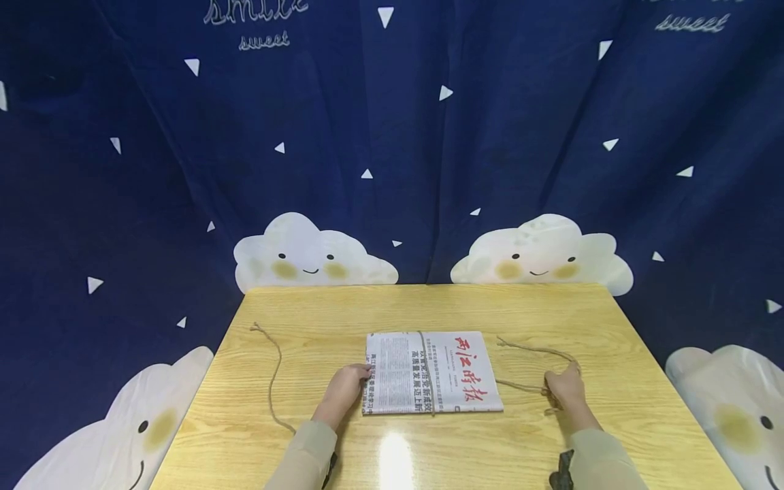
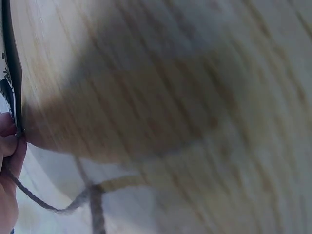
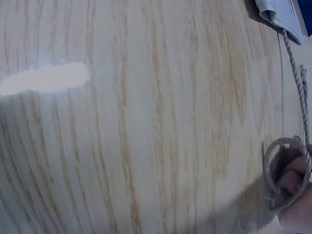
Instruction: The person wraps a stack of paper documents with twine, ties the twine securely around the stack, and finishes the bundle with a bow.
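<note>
A folded newspaper stack [image 1: 398, 374] with red and black print lies on the wooden table, and a brown rope [image 1: 433, 401] crosses over it. My left hand [image 1: 350, 386] is at the stack's left edge. In the left wrist view its fingertips [image 2: 9, 144] meet that edge, and the rope [image 2: 36, 200] trails out from between the fingers; the exact grip is partly hidden. To the right of the stack, my right hand [image 1: 566, 388] holds the rope's right length. A loop of rope [image 3: 269, 170] stands around its curled fingers in the right wrist view.
The left rope length [image 1: 272, 381] curves over the table toward my sleeve. On the right, a free rope end [image 1: 520, 346] lies beyond my right hand. Behind the table [image 1: 429, 306] hangs a dark blue curtain [image 1: 404, 136] with clouds and triangles.
</note>
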Demonstrator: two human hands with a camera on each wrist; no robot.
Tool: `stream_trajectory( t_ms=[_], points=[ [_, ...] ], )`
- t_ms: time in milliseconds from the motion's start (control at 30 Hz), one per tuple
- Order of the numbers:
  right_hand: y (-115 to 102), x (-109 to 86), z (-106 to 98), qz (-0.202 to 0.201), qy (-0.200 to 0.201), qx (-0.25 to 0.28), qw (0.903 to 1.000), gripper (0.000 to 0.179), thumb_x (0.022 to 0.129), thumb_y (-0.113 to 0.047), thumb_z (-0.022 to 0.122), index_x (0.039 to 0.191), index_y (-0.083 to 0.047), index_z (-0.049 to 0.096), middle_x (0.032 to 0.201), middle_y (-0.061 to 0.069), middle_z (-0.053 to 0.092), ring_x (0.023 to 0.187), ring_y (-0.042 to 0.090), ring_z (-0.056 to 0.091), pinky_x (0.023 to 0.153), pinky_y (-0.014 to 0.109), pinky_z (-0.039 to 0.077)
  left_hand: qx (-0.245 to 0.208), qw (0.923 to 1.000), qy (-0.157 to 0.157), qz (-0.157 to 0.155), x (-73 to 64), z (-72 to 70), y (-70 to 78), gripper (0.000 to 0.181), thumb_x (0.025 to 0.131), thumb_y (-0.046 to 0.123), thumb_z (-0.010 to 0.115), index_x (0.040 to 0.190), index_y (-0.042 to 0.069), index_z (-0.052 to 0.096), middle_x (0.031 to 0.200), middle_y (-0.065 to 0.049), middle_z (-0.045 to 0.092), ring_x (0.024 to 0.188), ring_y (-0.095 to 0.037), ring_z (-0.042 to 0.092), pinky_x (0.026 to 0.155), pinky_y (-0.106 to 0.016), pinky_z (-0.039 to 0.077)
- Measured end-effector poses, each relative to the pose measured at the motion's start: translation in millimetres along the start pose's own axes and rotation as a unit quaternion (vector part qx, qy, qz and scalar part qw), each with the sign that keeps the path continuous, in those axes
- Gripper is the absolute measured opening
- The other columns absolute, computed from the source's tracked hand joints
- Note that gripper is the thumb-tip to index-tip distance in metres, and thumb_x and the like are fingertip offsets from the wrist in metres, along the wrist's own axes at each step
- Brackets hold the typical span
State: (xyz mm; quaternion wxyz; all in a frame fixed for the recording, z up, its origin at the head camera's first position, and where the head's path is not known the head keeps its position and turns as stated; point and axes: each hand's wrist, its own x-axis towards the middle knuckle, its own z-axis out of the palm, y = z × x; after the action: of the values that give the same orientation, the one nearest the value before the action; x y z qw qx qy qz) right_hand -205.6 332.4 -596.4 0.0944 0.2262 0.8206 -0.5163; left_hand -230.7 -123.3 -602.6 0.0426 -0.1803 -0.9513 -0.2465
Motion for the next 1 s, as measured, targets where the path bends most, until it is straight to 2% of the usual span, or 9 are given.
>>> stream_trajectory(
  t_ms=[100,133,200,300,367,433,667,833,1000],
  points=[
    [-2.5,-2.8,-0.2,-0.014,-0.006,-0.008,0.9999,0.085,0.08,-0.005,0.041,0.137,0.006,-0.021,0.056,0.008,0.056,0.04,0.011,0.047,0.039,0.023,0.044,-0.016,0.9996,-0.008,-0.02,0.6,-0.2,0.6,0.02,0.084,0.002,0.057,0.095,0.009,0.071,0.106,-0.005,0.067,0.102,-0.028,0.061,0.088,-0.039,0.049],
    [-3.5,-3.9,0.5,-0.025,-0.011,-0.017,0.9995,0.081,0.082,-0.007,0.041,0.139,0.007,-0.015,0.066,0.013,0.059,0.042,0.012,0.049,0.039,0.024,0.045,-0.016,0.9996,-0.012,-0.022,0.9,-0.5,1.1,0.02,0.084,0.001,0.056,0.095,0.009,0.071,0.107,-0.006,0.067,0.102,-0.028,0.06,0.089,-0.04,0.049],
    [-6.2,-5.6,2.4,-0.065,-0.013,-0.077,0.9949,0.066,0.087,-0.012,0.043,0.139,0.01,0.01,0.083,0.024,0.06,0.054,0.021,0.057,0.05,0.032,0.051,-0.035,0.9983,-0.021,-0.042,1.5,-0.6,2.5,0.021,0.085,0.002,0.056,0.098,0.008,0.07,0.108,-0.007,0.066,0.105,-0.03,0.059,0.09,-0.041,0.047],
    [-13.9,-8.6,8.7,-0.118,-0.022,-0.164,0.9791,0.039,0.091,-0.022,0.047,0.116,0.008,0.047,0.094,0.022,0.059,0.069,0.026,0.057,0.06,0.037,0.051,-0.057,0.9959,-0.03,-0.063,2.0,-1.4,4.8,0.022,0.085,0.005,0.055,0.102,0.007,0.069,0.11,-0.008,0.065,0.107,-0.032,0.057,0.092,-0.044,0.046],
    [-21.1,-11.1,14.7,-0.143,-0.037,-0.197,0.9691,0.03,0.092,-0.025,0.05,0.095,0.004,0.055,0.084,0.016,0.059,0.074,0.026,0.054,0.064,0.037,0.048,-0.059,0.9957,-0.031,-0.064,2.0,-1.4,5.7,0.022,0.085,0.006,0.055,0.103,0.007,0.068,0.111,-0.009,0.064,0.107,-0.033,0.057,0.092,-0.045,0.045],
    [-28.4,-13.4,21.2,-0.159,-0.073,-0.19,0.966,0.024,0.091,-0.024,0.054,0.085,0.0,0.058,0.072,0.005,0.056,0.066,0.018,0.05,0.058,0.029,0.044,-0.054,0.9964,-0.029,-0.058,1.7,-1.6,6.3,0.022,0.085,0.006,0.055,0.103,0.006,0.068,0.111,-0.009,0.064,0.107,-0.032,0.057,0.092,-0.044,0.045],
    [-45.2,-20.1,32.2,-0.234,-0.179,-0.196,0.9352,0.012,0.083,-0.01,0.063,0.078,0.001,0.06,0.067,0.003,0.055,0.06,0.014,0.047,0.051,0.024,0.041,0.025,0.9995,0.002,0.016,2.2,0.1,7.9,0.023,0.08,-0.007,0.055,0.092,0.005,0.071,0.105,-0.01,0.066,0.099,-0.028,0.062,0.086,-0.037,0.05],
    [-48.9,-22.8,35.2,-0.244,-0.169,-0.248,0.9222,0.006,0.077,-0.003,0.065,0.075,-0.001,0.059,0.068,0.001,0.054,0.062,0.014,0.046,0.054,0.026,0.041,0.051,0.9983,0.006,0.028,3.0,0.1,10.8,0.034,0.075,-0.014,0.054,0.097,0.005,0.07,0.105,-0.01,0.066,0.098,-0.026,0.062,0.086,-0.036,0.05],
    [-49.6,-21.0,39.2,-0.239,-0.137,-0.281,0.9193,0.01,0.084,0.002,0.055,0.076,-0.003,0.054,0.068,0.001,0.05,0.063,0.014,0.046,0.056,0.026,0.042,0.037,0.9992,-0.01,0.001,2.8,-0.4,12.7,0.028,0.08,-0.008,0.056,0.099,0.006,0.07,0.107,-0.01,0.066,0.1,-0.029,0.061,0.087,-0.039,0.049]
  ],
)
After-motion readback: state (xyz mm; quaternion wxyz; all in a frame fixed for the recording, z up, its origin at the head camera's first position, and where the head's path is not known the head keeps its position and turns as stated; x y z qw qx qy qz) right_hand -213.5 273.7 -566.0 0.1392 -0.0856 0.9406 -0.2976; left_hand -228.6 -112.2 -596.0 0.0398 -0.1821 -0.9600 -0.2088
